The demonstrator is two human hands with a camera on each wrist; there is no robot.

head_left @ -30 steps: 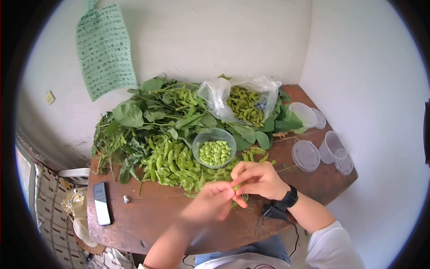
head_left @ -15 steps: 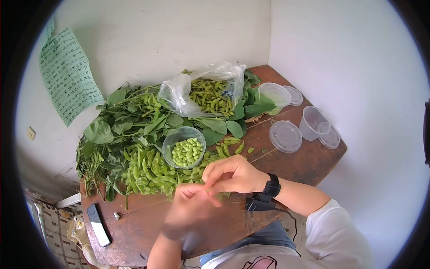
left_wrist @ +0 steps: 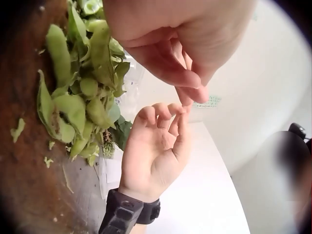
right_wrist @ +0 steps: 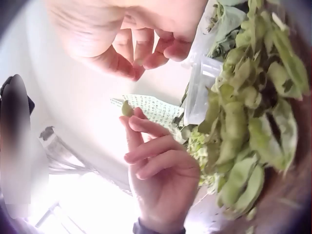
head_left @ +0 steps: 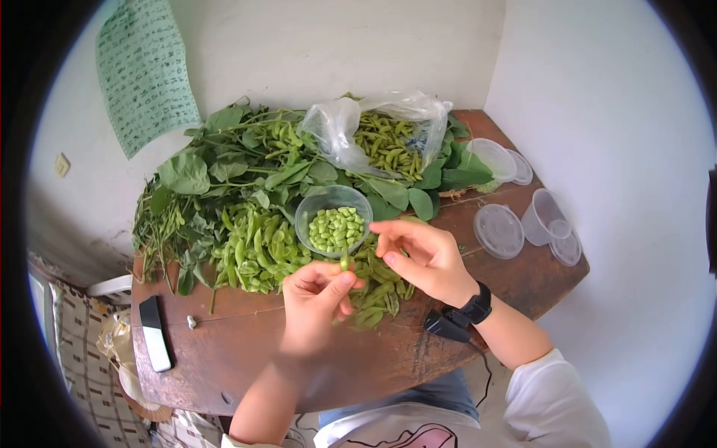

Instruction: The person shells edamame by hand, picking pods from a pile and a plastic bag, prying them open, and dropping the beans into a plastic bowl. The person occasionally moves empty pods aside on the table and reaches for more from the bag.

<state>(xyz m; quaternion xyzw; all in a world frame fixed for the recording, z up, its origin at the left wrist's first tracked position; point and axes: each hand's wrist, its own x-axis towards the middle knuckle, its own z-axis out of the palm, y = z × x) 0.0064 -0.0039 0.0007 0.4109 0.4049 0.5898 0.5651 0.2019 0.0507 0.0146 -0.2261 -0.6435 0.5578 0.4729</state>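
My left hand (head_left: 345, 278) pinches a small green pod piece (head_left: 344, 262) between thumb and forefinger, just in front of the clear bowl (head_left: 305, 215) of shelled green beans. The right wrist view shows that same pod piece (right_wrist: 127, 108) at the left hand's fingertips. My right hand (head_left: 415, 250), with a black watch on its wrist, hovers to the right with fingers loosely curled and nothing in its palm (left_wrist: 155, 146). Both hands are above a heap of green pods (head_left: 258, 250) on the brown wooden table (head_left: 246, 358).
Leafy stems (head_left: 216, 160) cover the back of the table. A plastic bag of pods (head_left: 385, 138) lies behind the bowl. Clear tubs and lids (head_left: 499, 230) stand at the right. A phone (head_left: 155, 334) lies near the left edge. White walls close the corner.
The two hands, which were joined on a pod near the table's front, have come apart. My left hand has lifted a pod piece toward the bowl. The head view has shifted.
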